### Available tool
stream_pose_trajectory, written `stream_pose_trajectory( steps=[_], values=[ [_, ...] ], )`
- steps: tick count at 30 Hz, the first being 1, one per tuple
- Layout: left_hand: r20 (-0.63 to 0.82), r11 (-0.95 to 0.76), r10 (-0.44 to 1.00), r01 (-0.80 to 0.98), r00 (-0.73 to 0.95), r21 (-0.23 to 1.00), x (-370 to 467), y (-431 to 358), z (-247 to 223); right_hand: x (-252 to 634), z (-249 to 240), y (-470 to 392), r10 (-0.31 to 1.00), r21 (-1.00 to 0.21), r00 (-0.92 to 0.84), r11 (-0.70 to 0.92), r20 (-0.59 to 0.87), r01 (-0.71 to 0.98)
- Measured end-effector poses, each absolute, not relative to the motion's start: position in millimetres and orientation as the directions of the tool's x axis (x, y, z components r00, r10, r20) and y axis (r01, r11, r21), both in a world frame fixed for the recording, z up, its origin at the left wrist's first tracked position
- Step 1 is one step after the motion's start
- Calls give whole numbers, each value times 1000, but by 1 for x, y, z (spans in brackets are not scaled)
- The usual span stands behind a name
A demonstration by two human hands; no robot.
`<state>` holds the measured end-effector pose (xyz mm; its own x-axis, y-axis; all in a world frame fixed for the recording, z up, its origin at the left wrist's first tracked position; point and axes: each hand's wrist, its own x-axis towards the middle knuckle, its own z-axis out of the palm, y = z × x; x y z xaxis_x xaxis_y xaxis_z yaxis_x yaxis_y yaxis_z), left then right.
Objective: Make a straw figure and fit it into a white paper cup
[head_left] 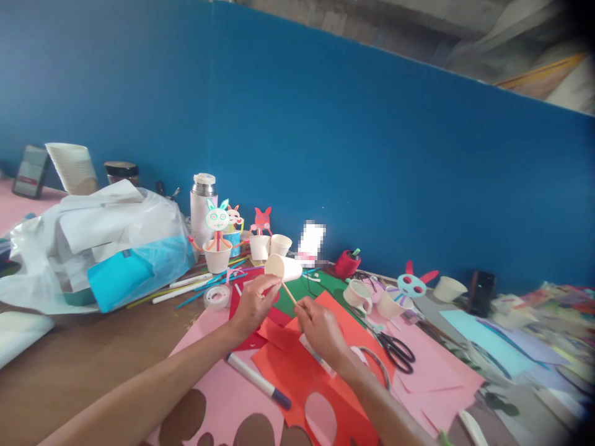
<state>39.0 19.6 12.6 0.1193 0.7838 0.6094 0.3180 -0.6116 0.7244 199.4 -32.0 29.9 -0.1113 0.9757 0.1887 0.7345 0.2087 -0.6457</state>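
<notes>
My left hand (255,305) grips a white paper cup (288,268) near its rim, with the cup tipped on its side above the papers. My right hand (321,327) is closed around a thin wooden stick (289,293), whose far end meets the cup; whether it pierces the cup cannot be seen. Beneath both hands lie red paper (283,368) and green paper (302,286). A capped marker (259,380) rests on pink paper (218,353) below my left hand. Black-handled scissors (396,352) lie to the right of my right hand.
Rabbit-faced cup figures (217,248) stand at the back beside a white flask (203,204). A plastic bag (162,214) of paper takes up the left side. A tape roll (217,297) sits near my left hand. Another rabbit cup (393,303) stands right; a blue partition (348,142) closes the back.
</notes>
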Motion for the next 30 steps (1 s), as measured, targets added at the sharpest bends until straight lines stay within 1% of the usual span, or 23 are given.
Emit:
stream_pose_trajectory(
  steps=[2, 5, 7, 8, 9, 10, 13, 15, 16, 18, 20, 21, 24, 26, 28, 30],
  values=[
    [602, -605, 788, 333, 126, 723, 39, 20, 13, 200, 30, -34, 964, -453, -109, 212, 242, 866],
    [607, -603, 784, 389, 129, 696, 37, 20, 13, 199, 28, -34, 959, -231, -126, 187, 254, 955],
    [632, -616, 762, 453, 138, 644, 35, 20, 14, 198, 28, -34, 960, -155, -136, 177, 244, 972],
    [651, -629, 744, 487, 152, 606, 34, 21, 14, 197, 28, -35, 962, -149, -134, 172, 237, 974],
    [671, -645, 722, 519, 172, 561, 34, 21, 14, 196, 30, -35, 964, -169, -130, 172, 231, 971],
    [689, -662, 697, 547, 198, 512, 33, 22, 14, 196, 31, -36, 967, -217, -129, 178, 221, 960],
    [721, -683, 642, 622, 261, 383, 28, 28, 15, 194, 37, -39, 974, -463, -156, 215, 163, 860],
    [724, -638, 647, 690, 240, 342, 22, 34, 18, 193, 39, -42, 975, -602, -191, 218, 109, 768],
    [715, -598, 666, 727, 215, 338, 18, 38, 20, 193, 40, -43, 975, -646, -207, 212, 84, 733],
    [698, -515, 702, 777, 140, 362, 10, 46, 24, 193, 40, -43, 972, -680, -227, 204, 57, 705],
    [663, -467, 745, 767, 72, 441, 4, 52, 26, 195, 39, -41, 973, -642, -221, 209, 64, 737],
    [642, -458, 765, 741, 48, 491, 2, 54, 27, 197, 38, -39, 976, -594, -204, 211, 79, 776],
    [562, -454, 827, 616, 22, 643, 0, 60, 29, 207, 35, -30, 979, -389, -143, 188, 143, 902],
    [497, -429, 867, 536, 19, 727, -1, 63, 31, 215, 33, -25, 975, -270, -128, 175, 183, 947],
    [450, -406, 893, 471, 20, 783, -2, 64, 34, 221, 30, -21, 972, -196, -130, 169, 197, 966],
    [426, -393, 905, 419, 16, 819, -4, 65, 37, 226, 27, -18, 972, -157, -131, 163, 194, 974]
  ],
)
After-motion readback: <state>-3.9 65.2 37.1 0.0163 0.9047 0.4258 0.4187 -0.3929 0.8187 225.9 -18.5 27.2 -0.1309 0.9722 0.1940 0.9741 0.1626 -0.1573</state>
